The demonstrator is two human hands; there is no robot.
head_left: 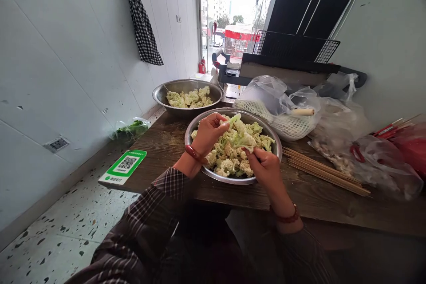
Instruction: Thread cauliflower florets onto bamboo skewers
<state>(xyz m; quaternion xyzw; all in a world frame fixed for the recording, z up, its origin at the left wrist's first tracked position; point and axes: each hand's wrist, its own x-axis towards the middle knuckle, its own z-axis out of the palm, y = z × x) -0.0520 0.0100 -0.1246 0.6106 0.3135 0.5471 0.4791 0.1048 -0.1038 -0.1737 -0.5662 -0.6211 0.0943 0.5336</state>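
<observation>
A round metal bowl [280, 150] full of cauliflower florets [229, 163] stands near the front of the dark wooden table. Over it, my left hand [209, 132] pinches the pale green stem of a cauliflower piece [242, 138]. The fingers of my right hand [265, 165] are closed on the lower right side of the same piece. Behind is a second metal bowl [160, 94] holding more florets, with thin sticks leaning in it. To the right of the near bowl lies a bundle of wooden skewers [322, 171].
Plastic bags [276, 106] crowd the table's back right, with more bags [382, 164] at the right. A green QR card [124, 166] lies on the table's left corner. Bagged greens [131, 128] sit by the left wall. Wire grill racks [294, 46] stand behind.
</observation>
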